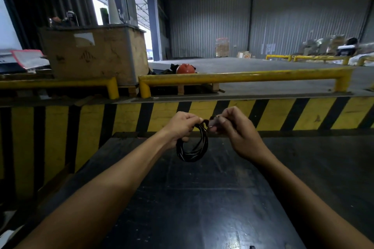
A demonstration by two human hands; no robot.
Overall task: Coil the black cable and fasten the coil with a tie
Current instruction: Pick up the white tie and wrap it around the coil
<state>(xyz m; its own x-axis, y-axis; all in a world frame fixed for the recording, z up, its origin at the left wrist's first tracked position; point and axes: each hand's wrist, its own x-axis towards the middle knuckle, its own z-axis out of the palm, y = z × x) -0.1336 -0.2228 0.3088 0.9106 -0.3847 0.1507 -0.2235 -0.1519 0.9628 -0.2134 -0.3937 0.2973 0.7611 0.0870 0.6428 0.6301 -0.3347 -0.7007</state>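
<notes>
The black cable (pixel 192 147) hangs as a round coil of several loops above a dark table (pixel 202 198). My left hand (pixel 182 125) grips the top left of the coil. My right hand (pixel 236 129) pinches a small dark tie (pixel 211 122) at the top of the coil, right beside the left fingertips. The two hands nearly touch there. How far the tie wraps around the loops is hidden by the fingers.
Beyond the table stands a yellow and black striped dock wall (pixel 263 113) topped by yellow rails (pixel 242 78). A wooden crate (pixel 95 56) sits at the back left, and an orange helmet (pixel 185 68) lies behind the rail.
</notes>
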